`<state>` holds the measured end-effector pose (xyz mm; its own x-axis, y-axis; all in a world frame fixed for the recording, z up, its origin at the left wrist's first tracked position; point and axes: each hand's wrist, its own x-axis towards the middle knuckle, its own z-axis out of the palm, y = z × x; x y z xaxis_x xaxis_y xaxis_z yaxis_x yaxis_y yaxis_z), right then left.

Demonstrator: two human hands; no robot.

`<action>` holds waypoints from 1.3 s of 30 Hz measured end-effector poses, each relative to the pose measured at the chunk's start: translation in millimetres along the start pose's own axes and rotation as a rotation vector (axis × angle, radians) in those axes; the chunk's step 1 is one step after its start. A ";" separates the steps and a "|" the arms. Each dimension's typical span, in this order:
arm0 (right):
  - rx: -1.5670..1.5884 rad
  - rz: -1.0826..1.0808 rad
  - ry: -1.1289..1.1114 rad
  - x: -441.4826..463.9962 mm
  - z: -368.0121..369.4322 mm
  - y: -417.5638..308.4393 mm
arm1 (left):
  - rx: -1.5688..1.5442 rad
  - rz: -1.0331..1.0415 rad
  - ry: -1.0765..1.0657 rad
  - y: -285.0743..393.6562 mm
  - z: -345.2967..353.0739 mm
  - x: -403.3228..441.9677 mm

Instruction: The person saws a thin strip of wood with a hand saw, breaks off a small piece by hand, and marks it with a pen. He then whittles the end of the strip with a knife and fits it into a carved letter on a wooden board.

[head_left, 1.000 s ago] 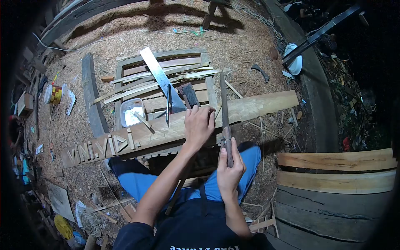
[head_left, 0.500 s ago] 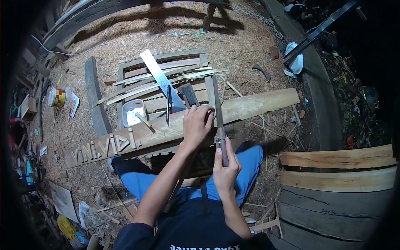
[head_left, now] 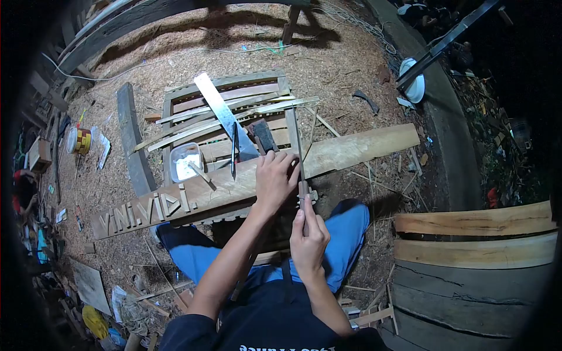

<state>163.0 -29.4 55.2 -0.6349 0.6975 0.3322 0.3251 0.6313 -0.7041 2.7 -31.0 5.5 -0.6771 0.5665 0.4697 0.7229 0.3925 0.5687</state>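
A long wooden board (head_left: 363, 144) lies slantwise before me, with raised letters (head_left: 143, 212) of thin wood strips on its left part. My left hand (head_left: 274, 182) rests on the board, fingers curled and pressed together; whatever is under them is hidden. My right hand (head_left: 309, 237) is closed round the wooden handle of a machete (head_left: 297, 137). Its long narrow blade points away from me, across the board, close beside my left fingertips. Near my left hand are a black pen (head_left: 235, 151), a metal try square (head_left: 218, 108) and a dark block (head_left: 263, 136).
A slatted wooden frame (head_left: 289, 88) with loose thin strips lies beyond the board. A plastic tub of white stuff (head_left: 186, 162) stands there, with a short stick by it. Planks (head_left: 474, 223) lie at right. A yellow-labelled can (head_left: 79, 140) is at left; another person (head_left: 417, 13) is far right.
My right hand has shifted slightly left. The machete blade, seen broad before, is now turned nearly edge-on and lies further left. My left hand stays almost in place.
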 end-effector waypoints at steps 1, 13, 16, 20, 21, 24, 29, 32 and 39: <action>0.010 -0.013 0.010 3.1 1.2 0.0 | -0.001 -0.003 -0.004 0.1 0.7 -0.4; 0.024 0.009 -0.040 21.3 -1.1 -8.7 | 0.030 0.004 -0.042 4.0 -5.1 1.8; 0.064 0.075 -0.068 8.4 -9.2 -9.4 | 0.013 0.017 0.047 6.6 -0.6 2.1; 0.037 0.086 -0.055 25.6 4.3 -13.0 | 0.030 0.000 -0.012 6.8 -3.1 1.7; 0.040 0.094 -0.057 17.5 2.6 -12.4 | 0.033 -0.001 -0.020 5.5 -2.7 -1.7; 0.077 0.101 -0.043 3.7 -5.9 -7.2 | 0.039 0.010 0.007 4.7 -0.1 1.9; 0.121 0.175 -0.068 21.1 -3.1 -16.8 | 0.012 -0.028 -0.039 4.2 -2.9 1.7; 0.086 0.120 -0.047 1.1 -10.1 -9.4 | -0.082 -0.031 0.027 2.0 0.7 3.8; 0.095 0.106 -0.021 6.9 -8.1 -14.8 | -0.084 -0.068 0.000 3.1 -5.0 9.8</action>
<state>159.4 -31.2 73.0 -0.6152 0.7507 0.2406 0.3241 0.5191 -0.7909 -2.4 -27.9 15.2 -0.7241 0.5409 0.4279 0.6611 0.3676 0.6540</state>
